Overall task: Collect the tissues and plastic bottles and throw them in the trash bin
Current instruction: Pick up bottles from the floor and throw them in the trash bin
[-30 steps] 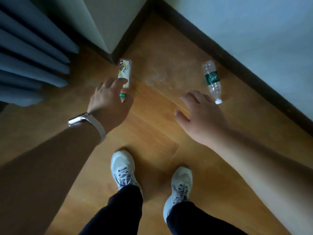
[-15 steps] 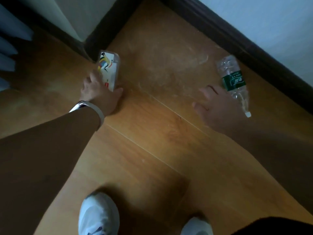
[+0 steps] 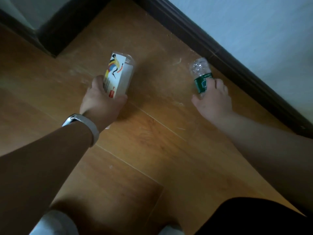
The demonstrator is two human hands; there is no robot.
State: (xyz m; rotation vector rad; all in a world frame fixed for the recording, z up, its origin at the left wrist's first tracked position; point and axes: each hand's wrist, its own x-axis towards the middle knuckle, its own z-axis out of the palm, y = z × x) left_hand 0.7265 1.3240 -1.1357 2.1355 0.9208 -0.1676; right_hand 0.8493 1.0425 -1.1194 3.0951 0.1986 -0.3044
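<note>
Half a second ago my right hand point(image 3: 213, 99) only reached; now it grips the green-labelled bottle point(image 3: 201, 75) on the floor point(image 3: 152, 133) by the baseboard, my left hand point(image 3: 101, 100) clutches the white-labelled bottle point(image 3: 118, 75), so both look ready for the unseen bin.

Wooden floor point(image 3: 152, 141); dark baseboard point(image 3: 237, 61) below pale wall point(image 3: 254, 22); white wristband point(image 3: 91, 128); white shoes point(image 3: 55, 223).
</note>
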